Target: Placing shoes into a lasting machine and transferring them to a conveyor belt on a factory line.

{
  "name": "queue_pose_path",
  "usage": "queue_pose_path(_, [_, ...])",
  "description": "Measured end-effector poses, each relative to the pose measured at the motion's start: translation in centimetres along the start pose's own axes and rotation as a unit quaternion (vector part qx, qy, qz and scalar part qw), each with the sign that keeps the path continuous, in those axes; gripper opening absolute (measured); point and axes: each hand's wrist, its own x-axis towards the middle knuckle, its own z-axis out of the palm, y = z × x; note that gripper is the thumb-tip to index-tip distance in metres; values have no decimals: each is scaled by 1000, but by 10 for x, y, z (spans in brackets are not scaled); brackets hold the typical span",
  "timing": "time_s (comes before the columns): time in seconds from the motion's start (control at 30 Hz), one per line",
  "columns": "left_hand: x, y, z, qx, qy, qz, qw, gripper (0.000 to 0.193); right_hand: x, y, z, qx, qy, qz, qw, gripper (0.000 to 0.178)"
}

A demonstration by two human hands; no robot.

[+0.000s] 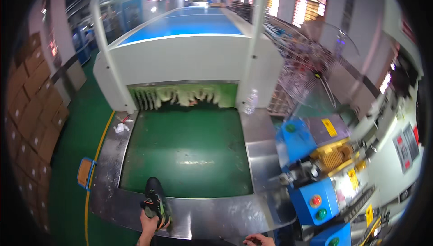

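Note:
A black shoe (154,196) with green and orange accents is in my left hand (149,223), gripped around its heel end. Its toe points away from me, over the near edge of the green conveyor belt (189,147). The rest of the shoe is above the steel border (212,216) of the machine. At the lower edge of the view, my right hand (259,240) is partly cut off. Its fingers are loosely bent and apart, with nothing visible in them, close to the steel border's near side.
Green fringed strips (180,95) hang across the tunnel mouth ahead. A clear bottle (251,101) stands on the right border; white scraps (121,128) lie on the left. Blue control boxes (313,201) crowd the right. Stacked cartons (31,124) and a small stool (85,174) stand left.

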Motion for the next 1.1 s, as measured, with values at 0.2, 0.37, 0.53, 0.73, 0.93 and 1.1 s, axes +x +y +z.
queue_pose_path(0.2, [49,-10,-26,-84,-178,-172,965,76,140,-37,82,-127,-175,-18,976,29])
queue_pose_path(0.37, [177,55,-26,16,-140,86,986,70,261,-87,128,-91,-187,-92,974,21])
queue_pose_path(0.53, [326,-42,53,310,-61,262,912,69,446,-110,220,-196,-202,-228,932,25])
queue_pose_path(0.73, [371,-54,78,340,-110,282,890,55,721,-99,268,-586,-17,-534,610,42])
queue_pose_path(0.93, [388,-55,99,291,-108,289,906,50,945,-171,186,-661,121,-76,737,71])
queue_pose_path(1.1, [381,-59,83,350,-104,277,889,53,893,-124,215,-638,73,-308,702,52])
